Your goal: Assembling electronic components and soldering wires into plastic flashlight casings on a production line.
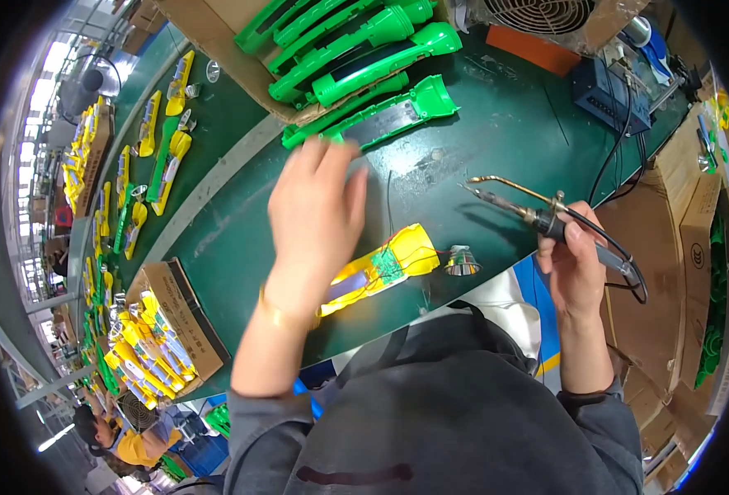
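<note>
My right hand (575, 247) is wrapped around a soldering iron (546, 221) with a thin brass-coloured tube along it; its tip points left over the table. My left hand (319, 198) is over the near end of an open green flashlight half-shell (389, 120). Its fingertips are blurred, and whether they grip the shell is not visible. Below that hand lies a yellow flashlight half-shell (418, 250) holding a green circuit board (388, 264) and thin wires, partly hidden by my left forearm. A shiny reflector cup (462, 261) sits at its right end, by the table edge.
A cardboard box (257, 70) of green shells stands at the far side. Another box (191, 318), left, holds yellow assemblies. More yellow and green pieces (166, 165) lie on a curved line. Back right is a blue control unit (608, 95) with cables. A person (125, 441) sits lower left.
</note>
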The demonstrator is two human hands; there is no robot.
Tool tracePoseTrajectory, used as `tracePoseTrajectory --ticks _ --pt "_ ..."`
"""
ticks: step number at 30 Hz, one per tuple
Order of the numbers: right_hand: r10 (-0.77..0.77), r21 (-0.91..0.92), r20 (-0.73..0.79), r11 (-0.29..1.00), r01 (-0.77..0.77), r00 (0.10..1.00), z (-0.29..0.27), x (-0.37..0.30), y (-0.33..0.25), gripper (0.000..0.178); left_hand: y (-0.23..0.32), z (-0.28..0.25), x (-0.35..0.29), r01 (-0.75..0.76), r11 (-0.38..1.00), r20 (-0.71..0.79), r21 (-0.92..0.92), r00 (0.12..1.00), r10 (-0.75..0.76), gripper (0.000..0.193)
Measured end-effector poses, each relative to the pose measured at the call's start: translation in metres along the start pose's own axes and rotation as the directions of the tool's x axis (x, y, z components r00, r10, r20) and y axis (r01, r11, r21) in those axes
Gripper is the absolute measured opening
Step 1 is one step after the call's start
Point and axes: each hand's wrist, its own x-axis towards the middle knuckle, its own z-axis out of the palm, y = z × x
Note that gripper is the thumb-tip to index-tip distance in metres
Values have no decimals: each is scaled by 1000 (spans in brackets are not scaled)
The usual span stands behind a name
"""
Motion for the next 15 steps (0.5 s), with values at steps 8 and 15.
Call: tracePoseTrajectory --ticks 8,15 --pt "-13 -46 6 999 13 1000 -6 1 -5 23 -29 -11 -25 -29 994 286 101 958 -1 8" --pt "40 15 48 999 -41 998 2 14 3 23 26 -15 -57 138 986 210 -88 971 -117 8"
